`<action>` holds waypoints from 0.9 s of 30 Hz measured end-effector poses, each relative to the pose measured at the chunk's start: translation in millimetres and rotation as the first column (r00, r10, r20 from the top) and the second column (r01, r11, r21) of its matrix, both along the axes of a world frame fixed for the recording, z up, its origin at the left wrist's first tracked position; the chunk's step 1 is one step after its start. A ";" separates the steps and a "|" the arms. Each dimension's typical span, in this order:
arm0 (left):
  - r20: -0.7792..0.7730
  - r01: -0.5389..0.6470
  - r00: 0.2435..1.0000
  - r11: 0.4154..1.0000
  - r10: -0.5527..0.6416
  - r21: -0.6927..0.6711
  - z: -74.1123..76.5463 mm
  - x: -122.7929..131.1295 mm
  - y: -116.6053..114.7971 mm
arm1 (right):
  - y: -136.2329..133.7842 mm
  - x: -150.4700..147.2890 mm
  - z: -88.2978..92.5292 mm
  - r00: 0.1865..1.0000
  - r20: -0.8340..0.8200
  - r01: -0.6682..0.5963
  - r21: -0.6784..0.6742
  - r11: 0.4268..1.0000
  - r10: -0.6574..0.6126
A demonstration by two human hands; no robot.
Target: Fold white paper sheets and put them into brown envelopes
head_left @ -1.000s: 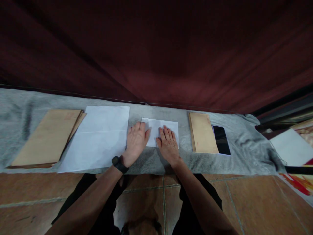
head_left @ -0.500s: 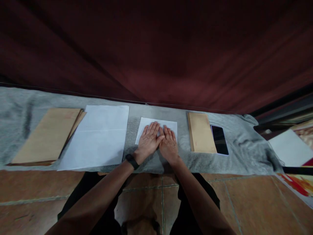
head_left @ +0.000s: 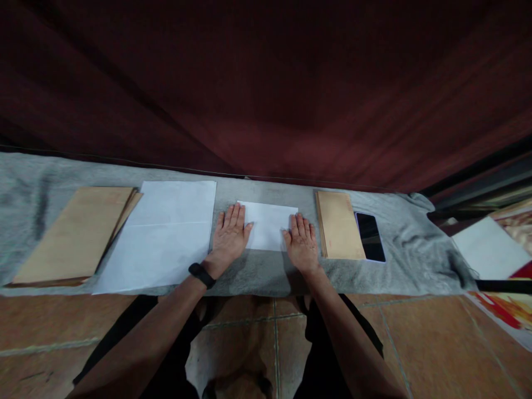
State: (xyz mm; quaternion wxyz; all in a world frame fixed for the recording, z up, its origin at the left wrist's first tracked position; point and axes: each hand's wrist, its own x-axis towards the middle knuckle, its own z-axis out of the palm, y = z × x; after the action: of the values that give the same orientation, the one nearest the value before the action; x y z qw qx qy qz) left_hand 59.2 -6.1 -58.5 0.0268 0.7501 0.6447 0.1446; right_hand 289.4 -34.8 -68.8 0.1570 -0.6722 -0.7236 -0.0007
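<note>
A small folded white paper (head_left: 268, 224) lies on a grey cloth (head_left: 257, 271) in front of me. My left hand (head_left: 228, 235), with a black band on the wrist, lies flat with fingers stretched over the paper's left end. My right hand (head_left: 302, 244) lies flat on the paper's right end, fingers out. Neither hand holds anything. The paper's middle shows bare between them.
Left of the hands lie large white sheets (head_left: 166, 233) and a stack of brown envelopes (head_left: 75, 233). To the right lie another brown envelope stack (head_left: 338, 224) and a black phone (head_left: 369, 236). A dark red curtain (head_left: 266, 83) hangs behind. Tiled floor (head_left: 415, 343) lies below.
Both hands were together at the paper's middle half a second ago. They have slid apart along it, the left to its left end and the right to its right end.
</note>
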 end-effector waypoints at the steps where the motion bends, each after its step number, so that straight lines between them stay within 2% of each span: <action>1: 0.001 -0.017 1.000 1.000 0.017 0.001 1.6 -1.0 0.0 | 0.0 1.4 0.6 1.000 -0.016 0.007 0.004 1.000 -0.007; 4: 0.022 -0.049 0.999 0.998 0.048 0.038 10.5 5.2 0.2 | 3.9 0.5 6.0 0.994 -0.106 0.030 0.030 0.999 -0.027; 8: 0.049 0.092 0.994 0.993 -0.097 0.079 17.7 34.1 3.6 | 16.3 -17.4 18.4 0.951 -0.309 -0.018 0.056 0.998 0.034; 11: 0.063 0.219 0.973 0.975 -0.220 0.030 9.2 56.7 8.4 | 24.1 -39.5 24.6 0.898 -0.429 -0.101 0.018 0.995 0.099; 13: 0.067 0.274 0.960 0.962 -0.273 -0.005 -0.1 64.9 11.2 | 26.9 -52.2 25.4 0.883 -0.454 -0.139 -0.011 0.990 0.119; 17: 0.055 0.308 0.950 0.951 -0.307 -0.023 -9.4 63.9 13.3 | 29.4 -60.0 22.1 0.898 -0.414 -0.189 -0.050 0.981 0.152; 22: 0.008 0.238 0.971 0.971 -0.238 -0.014 -0.5 48.1 12.3 | 29.0 -47.4 16.5 0.968 -0.198 -0.168 -0.068 0.983 0.152; 27: 0.009 0.152 0.988 0.988 -0.152 -0.006 3.5 32.7 11.9 | 27.3 -37.5 10.5 0.992 -0.063 -0.112 -0.058 0.992 0.109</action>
State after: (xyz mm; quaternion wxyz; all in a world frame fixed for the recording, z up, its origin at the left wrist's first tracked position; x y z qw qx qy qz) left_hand 92.0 5.8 -55.0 0.0430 0.7965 0.5859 0.1431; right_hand 251.8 -7.6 -58.3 0.1577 -0.6352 -0.7544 0.0500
